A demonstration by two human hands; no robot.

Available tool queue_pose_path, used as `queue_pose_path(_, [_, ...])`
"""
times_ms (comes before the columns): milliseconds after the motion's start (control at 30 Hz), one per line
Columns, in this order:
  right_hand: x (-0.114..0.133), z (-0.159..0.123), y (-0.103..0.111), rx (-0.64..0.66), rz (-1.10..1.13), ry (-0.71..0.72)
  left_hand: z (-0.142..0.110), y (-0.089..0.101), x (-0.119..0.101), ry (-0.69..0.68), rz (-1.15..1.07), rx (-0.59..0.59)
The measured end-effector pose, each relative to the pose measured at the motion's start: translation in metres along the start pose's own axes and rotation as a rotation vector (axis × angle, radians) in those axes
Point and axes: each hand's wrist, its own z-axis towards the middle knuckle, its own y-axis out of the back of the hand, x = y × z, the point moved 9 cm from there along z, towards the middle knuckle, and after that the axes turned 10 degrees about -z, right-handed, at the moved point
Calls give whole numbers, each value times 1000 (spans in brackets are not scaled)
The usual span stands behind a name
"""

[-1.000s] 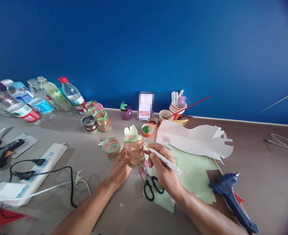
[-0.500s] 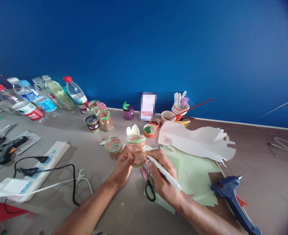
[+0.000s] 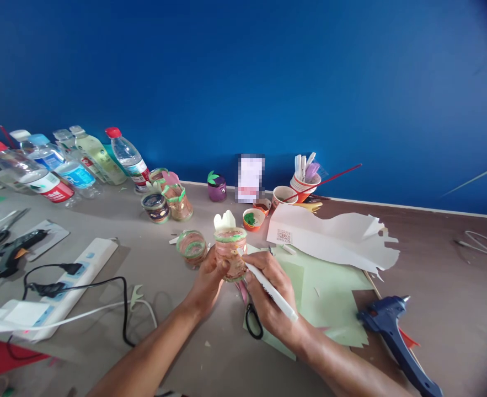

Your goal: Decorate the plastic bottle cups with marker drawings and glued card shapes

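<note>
A glass jar, painted brown with a green rim, is gripped upright in my left hand. Pale leaf-shaped paper pieces stick up behind its rim. My right hand is closed around a white paint marker, its tip at the front of the jar; whether it touches the glass I cannot tell. Just left of the held jar stands a second brown and green jar. Below my right hand lie scissors, partly hidden, on pale green paper.
Decorated jars and a purple jar stand toward the wall. Paint cups and a cup of markers are behind the torn white paper. A blue glue gun lies right; a power strip and bottles are left.
The marker's tip has moved from beside the jar to its front and slightly lower, with my right hand shifting along. The left hand keeps the jar at nearly the same place.
</note>
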Motion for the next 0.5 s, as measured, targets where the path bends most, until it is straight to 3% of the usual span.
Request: queue_pose_path(500, [5, -1, -4, 28, -58, 63, 0, -1, -4, -10, 25, -12])
